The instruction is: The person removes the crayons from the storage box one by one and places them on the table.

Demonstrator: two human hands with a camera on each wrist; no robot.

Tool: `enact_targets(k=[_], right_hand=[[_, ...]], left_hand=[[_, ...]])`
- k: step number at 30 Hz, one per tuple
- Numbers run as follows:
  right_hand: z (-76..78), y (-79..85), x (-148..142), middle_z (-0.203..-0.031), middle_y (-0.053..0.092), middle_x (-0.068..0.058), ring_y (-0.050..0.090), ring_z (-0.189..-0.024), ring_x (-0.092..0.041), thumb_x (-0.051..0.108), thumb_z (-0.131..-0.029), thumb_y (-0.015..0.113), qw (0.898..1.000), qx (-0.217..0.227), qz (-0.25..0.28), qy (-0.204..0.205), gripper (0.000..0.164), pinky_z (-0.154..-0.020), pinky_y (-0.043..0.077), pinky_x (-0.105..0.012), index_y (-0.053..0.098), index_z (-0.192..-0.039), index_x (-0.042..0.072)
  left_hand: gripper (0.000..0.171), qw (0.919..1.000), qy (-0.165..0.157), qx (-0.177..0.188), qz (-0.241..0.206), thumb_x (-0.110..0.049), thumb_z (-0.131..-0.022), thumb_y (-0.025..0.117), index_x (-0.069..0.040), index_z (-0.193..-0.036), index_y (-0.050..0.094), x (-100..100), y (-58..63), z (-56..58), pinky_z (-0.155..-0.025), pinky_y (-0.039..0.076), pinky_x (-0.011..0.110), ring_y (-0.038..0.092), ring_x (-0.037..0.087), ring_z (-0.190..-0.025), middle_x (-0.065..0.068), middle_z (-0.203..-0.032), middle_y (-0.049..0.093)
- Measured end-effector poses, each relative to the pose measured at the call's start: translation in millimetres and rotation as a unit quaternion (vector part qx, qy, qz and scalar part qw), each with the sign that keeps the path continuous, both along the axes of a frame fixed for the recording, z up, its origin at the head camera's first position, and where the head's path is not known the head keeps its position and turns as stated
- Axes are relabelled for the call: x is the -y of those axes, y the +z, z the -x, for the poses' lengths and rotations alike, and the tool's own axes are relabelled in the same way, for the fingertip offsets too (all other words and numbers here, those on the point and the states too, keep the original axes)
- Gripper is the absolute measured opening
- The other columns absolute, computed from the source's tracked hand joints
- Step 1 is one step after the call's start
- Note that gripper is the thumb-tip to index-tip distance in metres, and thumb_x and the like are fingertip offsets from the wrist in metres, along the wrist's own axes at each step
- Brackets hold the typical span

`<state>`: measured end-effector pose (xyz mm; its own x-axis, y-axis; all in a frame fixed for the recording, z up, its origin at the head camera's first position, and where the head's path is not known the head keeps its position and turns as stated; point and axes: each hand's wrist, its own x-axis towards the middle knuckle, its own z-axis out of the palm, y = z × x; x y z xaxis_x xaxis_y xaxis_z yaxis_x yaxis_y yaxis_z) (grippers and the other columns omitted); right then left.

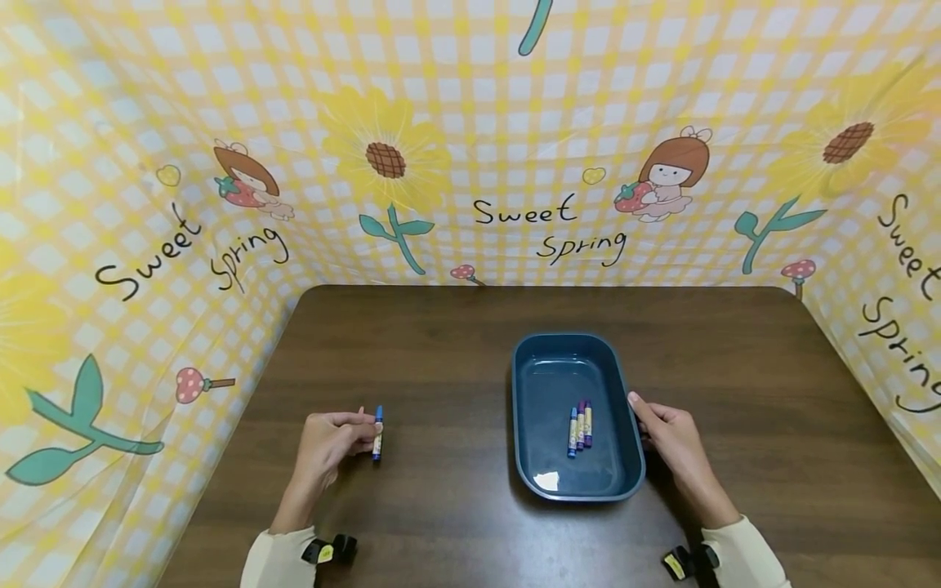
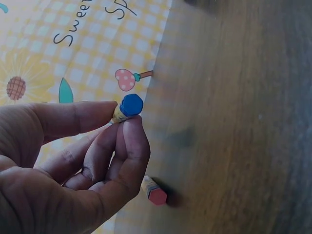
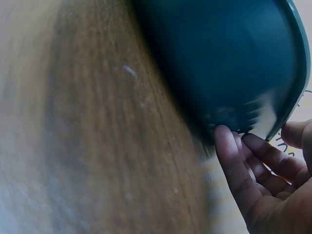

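Note:
My left hand (image 1: 334,441) pinches a blue crayon (image 1: 378,437) with a pale wrapper between thumb and fingers, left of the tray. In the left wrist view the crayon's blue end (image 2: 131,105) points toward the camera. A red crayon (image 2: 156,194) lies on the table just beyond these fingers, mostly hidden in the head view. My right hand (image 1: 671,433) grips the right side of a dark blue rectangular tray (image 1: 544,482), thumb at the rim and fingertips against the outer wall. Inside the tray lie a blue crayon (image 1: 573,433) and two purple crayons (image 1: 584,425), side by side.
The brown wooden table (image 1: 412,523) runs back to a yellow checked cloth (image 1: 515,163) with printed flowers and figures, which hangs behind it and on both sides. Black straps with small devices (image 1: 331,550) sit at both wrists.

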<state>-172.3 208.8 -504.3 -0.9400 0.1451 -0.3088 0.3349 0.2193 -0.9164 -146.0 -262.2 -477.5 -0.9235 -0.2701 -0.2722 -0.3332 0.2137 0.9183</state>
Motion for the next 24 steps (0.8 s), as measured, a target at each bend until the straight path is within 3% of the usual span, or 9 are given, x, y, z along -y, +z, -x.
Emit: enact_targets(k=[11, 24], right_hand=[[-0.7, -0.9, 0.8, -0.07, 0.07, 0.008, 0.065, -0.065, -0.005, 0.045, -0.1, 0.062, 0.999, -0.017, 0.032, 0.004, 0.052, -0.063, 0.06, -0.025, 0.074, -0.103, -0.006], [-1.0, -3.5, 1.2, -0.071, 0.07, 0.007, 0.066, -0.065, -0.006, 0.046, -0.099, 0.063, 1.0, -0.016, 0.026, 0.001, 0.056, -0.063, 0.06, -0.025, 0.073, -0.107, -0.008]], left_hand=[[0.019, 0.999, 0.009, 0.013, 0.041, -0.003, -0.081, 0.081, 0.01, -0.095, 0.077, 1.4, -4.8, -1.9, -0.062, 0.063, 0.029, 0.073, 0.014, -0.063, 0.014, -0.079, 0.077], [0.014, 0.9875, -0.008, 0.01, 0.157, -0.006, -0.08, 0.082, 0.005, -0.087, 0.079, -1.7, -8.6, 0.1, -0.058, 0.062, 0.029, 0.073, 0.013, -0.058, 0.015, -0.076, 0.077]])
